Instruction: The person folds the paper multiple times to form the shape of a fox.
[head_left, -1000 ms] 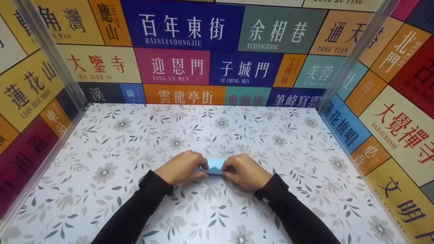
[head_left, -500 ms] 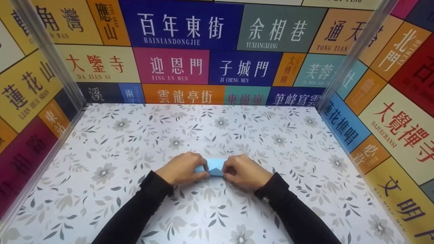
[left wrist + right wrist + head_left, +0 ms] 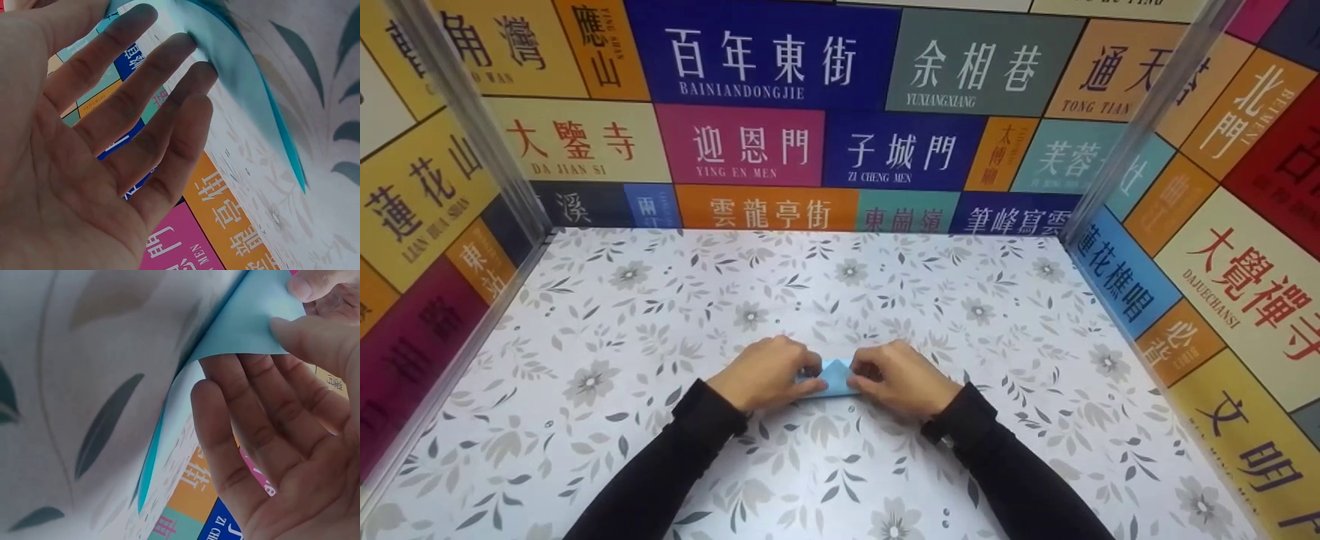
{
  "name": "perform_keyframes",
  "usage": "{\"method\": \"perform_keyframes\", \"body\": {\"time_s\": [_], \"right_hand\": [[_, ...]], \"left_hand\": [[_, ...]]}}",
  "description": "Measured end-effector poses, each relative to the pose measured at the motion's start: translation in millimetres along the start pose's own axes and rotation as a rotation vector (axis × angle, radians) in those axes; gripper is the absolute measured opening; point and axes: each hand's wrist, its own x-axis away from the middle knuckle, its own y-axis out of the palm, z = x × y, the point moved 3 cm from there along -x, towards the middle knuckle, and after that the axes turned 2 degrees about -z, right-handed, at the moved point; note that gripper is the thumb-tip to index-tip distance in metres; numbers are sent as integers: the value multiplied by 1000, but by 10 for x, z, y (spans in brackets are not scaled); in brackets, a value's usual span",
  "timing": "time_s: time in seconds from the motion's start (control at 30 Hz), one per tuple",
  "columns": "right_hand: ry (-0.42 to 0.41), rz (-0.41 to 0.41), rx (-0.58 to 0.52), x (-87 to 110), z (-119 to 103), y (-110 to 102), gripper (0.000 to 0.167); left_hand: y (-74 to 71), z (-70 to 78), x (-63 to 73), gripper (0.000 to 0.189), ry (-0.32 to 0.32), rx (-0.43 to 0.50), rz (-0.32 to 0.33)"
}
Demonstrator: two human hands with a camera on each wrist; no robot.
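Note:
A small piece of light blue folded paper point(image 3: 835, 381) lies between the two hands in the head view, a triangular peak showing at its middle. My left hand point(image 3: 769, 373) pinches its left end between thumb and fingers, and my right hand point(image 3: 904, 377) does the same at the right end. In the left wrist view the paper point(image 3: 242, 73) tapers to a pointed end just above the tabletop, beyond the bent fingers. The right wrist view has the thumb on the face of the paper point(image 3: 242, 326), with fingers behind it; the other hand's thumb shows at the top right.
A white tabletop point(image 3: 840, 480) with grey flowers and leaves lies under both hands. Panels with colourful Chinese signs point(image 3: 769, 56) surround it at the back and both sides. Clear strips point(image 3: 1144, 120) run along the panel corners.
The paper has tipped between the fingers: its flat upper band has mostly gone from view, and the triangle now stands larger, with the near edge lower. Both hands stay almost in place.

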Motion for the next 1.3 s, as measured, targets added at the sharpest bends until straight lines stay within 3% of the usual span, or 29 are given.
{"method": "perform_keyframes", "body": {"time_s": [0.27,0.53,0.73,0.97,1.3], "right_hand": [[29,12,17,-5,5,4,8],[59,36,39,-31,8,14,8],[51,63,63,-53,20,35,7],[59,66,70,-90,38,66,5],[104,46,80,-118,59,73,7]], "left_hand": [[32,29,-31,17,14,-17,99],[69,37,-51,15,7,-49,124],[71,20,-50,16,-22,-23,155],[89,1,-49,33,-45,-11,148],[67,16,-23,29,-39,0,132]]}}
